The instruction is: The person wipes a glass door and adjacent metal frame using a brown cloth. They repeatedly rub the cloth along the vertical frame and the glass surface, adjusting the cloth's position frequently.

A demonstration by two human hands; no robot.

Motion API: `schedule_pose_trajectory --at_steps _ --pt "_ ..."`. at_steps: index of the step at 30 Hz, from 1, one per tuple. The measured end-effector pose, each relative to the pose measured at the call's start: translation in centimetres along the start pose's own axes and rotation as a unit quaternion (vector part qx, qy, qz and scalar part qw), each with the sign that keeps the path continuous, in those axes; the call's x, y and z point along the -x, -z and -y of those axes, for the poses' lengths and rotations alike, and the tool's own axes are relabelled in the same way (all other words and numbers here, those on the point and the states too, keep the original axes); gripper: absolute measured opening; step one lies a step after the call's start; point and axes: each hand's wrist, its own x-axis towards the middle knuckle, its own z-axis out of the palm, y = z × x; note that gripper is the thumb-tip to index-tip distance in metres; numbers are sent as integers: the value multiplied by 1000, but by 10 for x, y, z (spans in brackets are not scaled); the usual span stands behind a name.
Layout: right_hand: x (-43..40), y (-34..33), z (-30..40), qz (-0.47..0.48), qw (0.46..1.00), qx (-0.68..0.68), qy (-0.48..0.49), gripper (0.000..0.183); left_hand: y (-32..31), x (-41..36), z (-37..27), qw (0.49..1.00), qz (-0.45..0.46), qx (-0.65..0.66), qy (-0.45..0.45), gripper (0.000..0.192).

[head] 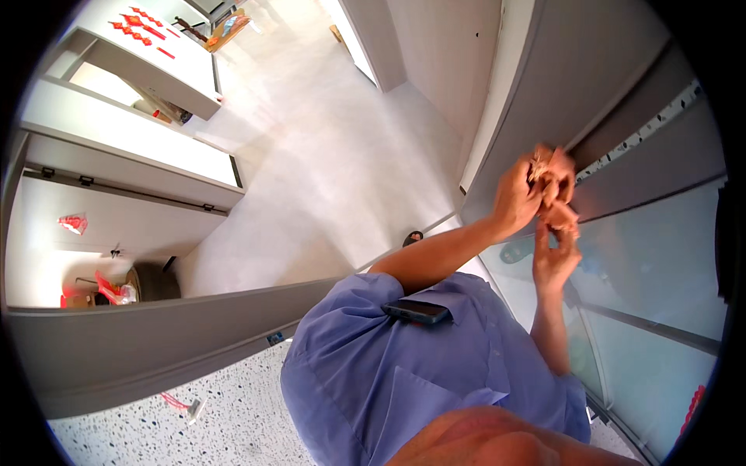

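My left hand [517, 195] is raised in front of me and curls around a pinkish-tan lumpy piece of food [548, 175] with frayed, stringy bits. What food it is, I cannot tell, as blur and fingers cover part of it. Just below, my right hand [558, 259] pinches a smaller piece of the same colour [560, 216] between thumb and fingertips. The two hands are close together, beside a grey door frame [524, 128]. A dark phone [418, 311] sticks out of my blue shirt's [379, 361] chest pocket.
Frosted glass panels [653, 256] stand close on the right. A grey frame [175, 338] and a speckled terrazzo surface [245, 402] lie at lower left. A dark sandal [412, 237] shows on the pale floor [326, 175]. Red hanging decorations [137, 26] are on the far wall.
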Motion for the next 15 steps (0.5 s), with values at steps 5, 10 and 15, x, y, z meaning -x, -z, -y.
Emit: schedule_pose_trajectory --at_steps 5,10,15 --pt "-21 37 28 -16 999 -30 1 22 -5 -30 -54 992 -31 24 -121 30" --pt "5 8 -10 41 999 -8 -7 25 -8 5 8 993 44 96 60 24" --pt "47 -31 -71 121 990 26 -69 32 -30 50 91 878 40 400 258 35"
